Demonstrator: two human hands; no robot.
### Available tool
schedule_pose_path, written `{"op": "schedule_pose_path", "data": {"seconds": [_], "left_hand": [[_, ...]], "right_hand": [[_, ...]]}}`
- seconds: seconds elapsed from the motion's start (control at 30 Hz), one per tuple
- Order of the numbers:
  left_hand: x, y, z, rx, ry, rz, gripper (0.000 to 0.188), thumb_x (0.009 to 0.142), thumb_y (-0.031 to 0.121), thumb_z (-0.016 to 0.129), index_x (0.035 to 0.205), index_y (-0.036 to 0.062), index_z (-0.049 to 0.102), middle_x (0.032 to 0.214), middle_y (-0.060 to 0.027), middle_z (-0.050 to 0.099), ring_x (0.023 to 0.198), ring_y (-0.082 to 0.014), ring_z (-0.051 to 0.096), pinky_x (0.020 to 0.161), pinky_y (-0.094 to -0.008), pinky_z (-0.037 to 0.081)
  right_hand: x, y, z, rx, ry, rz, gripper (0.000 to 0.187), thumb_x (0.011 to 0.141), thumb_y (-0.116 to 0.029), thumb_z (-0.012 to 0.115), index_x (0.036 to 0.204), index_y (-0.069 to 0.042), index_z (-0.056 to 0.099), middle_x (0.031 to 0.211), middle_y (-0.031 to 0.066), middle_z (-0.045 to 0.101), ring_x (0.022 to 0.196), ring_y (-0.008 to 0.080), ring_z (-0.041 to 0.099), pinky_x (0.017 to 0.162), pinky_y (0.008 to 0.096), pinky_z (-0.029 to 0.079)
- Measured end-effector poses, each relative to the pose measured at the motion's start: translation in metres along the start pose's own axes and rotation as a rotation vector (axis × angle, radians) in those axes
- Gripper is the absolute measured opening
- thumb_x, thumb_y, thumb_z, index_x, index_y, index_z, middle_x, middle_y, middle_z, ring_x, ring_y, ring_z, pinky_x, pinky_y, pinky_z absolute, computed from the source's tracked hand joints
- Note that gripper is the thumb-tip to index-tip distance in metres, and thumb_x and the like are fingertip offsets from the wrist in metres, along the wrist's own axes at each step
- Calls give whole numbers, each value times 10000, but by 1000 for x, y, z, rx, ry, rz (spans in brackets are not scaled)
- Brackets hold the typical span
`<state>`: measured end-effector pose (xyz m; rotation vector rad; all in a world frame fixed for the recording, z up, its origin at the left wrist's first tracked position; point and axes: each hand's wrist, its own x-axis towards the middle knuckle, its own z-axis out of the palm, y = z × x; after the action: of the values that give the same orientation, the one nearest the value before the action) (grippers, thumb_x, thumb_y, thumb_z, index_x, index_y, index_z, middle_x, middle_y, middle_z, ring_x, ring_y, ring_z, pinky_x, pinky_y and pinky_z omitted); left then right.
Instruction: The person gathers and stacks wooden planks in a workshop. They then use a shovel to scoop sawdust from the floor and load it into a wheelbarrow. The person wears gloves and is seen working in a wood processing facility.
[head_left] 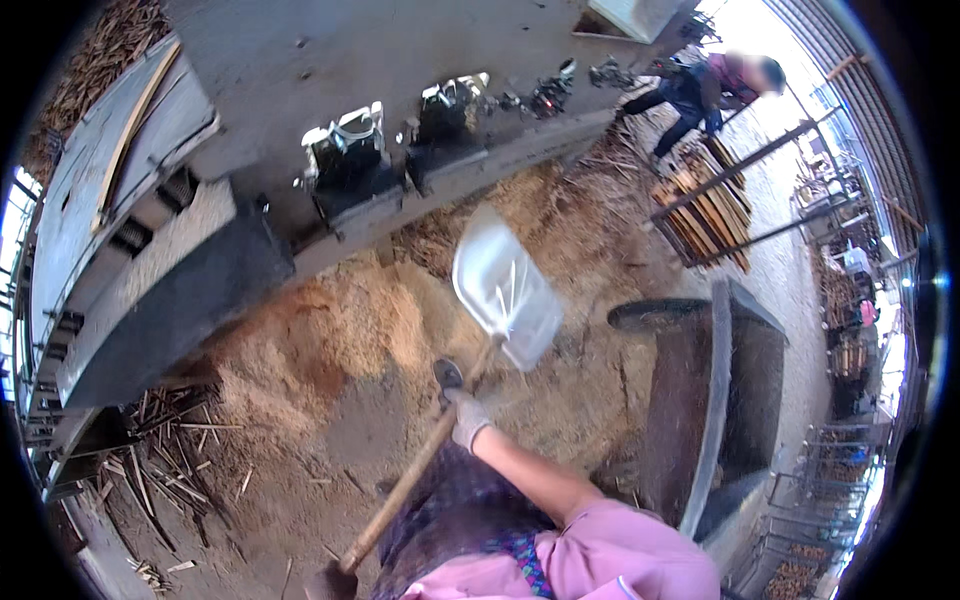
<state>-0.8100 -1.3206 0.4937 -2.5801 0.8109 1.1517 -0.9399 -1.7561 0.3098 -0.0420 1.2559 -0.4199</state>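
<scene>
A shovel with a wide silver blade (497,275) and a long wooden handle (400,490) slants across the middle. Its blade is lifted in front of a pile of sawdust (365,315) and looks bare. My right hand (468,418), in a pale glove, is closed around the handle below the blade. At the handle's near end, a dark rounded shape appears to be my left hand (332,582) gripping it, partly cut off by the lower edge. One of my shoes (448,375) shows beside the handle.
A dark-sided cart (740,400) with a wheel stands at my right. Long machinery (160,300) runs along the left and far side. Wood strips (160,470) litter the floor at left. Far right, a person (705,90) bends near a rack of planks (705,205).
</scene>
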Motion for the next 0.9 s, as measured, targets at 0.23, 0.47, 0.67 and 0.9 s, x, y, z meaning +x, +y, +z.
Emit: {"op": "schedule_pose_path", "data": {"seconds": [0.23,0.47,0.67,0.9], "left_hand": [[114,222,-96,112,-216,-55,368,871,402,648,1132,145,672,914,-200,738,867,-398,731,739,-520,576],[317,404,-150,-43,-286,326,566,857,392,682,1327,100,563,1022,-267,719,972,-442,699,838,-539,556],[335,396,-100,-18,-460,148,472,874,357,659,1286,142,579,969,-263,722,947,-473,693,825,-561,544],[233,289,-45,-118,-503,75,546,838,398,650,1267,66,594,964,-282,712,944,-494,683,836,-569,541]], "right_hand": [[125,-168,-38,-60,232,-159,178,921,-240,595,830,-101,530,711,102,508,603,296,551,570,506,529],[262,-390,-3,60,97,-358,192,986,-286,578,927,-112,519,692,63,493,564,260,544,560,459,562],[339,-359,-3,-152,325,-277,113,970,-204,554,922,-104,528,705,43,500,566,213,527,537,433,553],[251,-234,-1,-206,402,-99,176,954,-245,606,941,-72,578,706,72,550,571,228,580,506,419,532]]}}
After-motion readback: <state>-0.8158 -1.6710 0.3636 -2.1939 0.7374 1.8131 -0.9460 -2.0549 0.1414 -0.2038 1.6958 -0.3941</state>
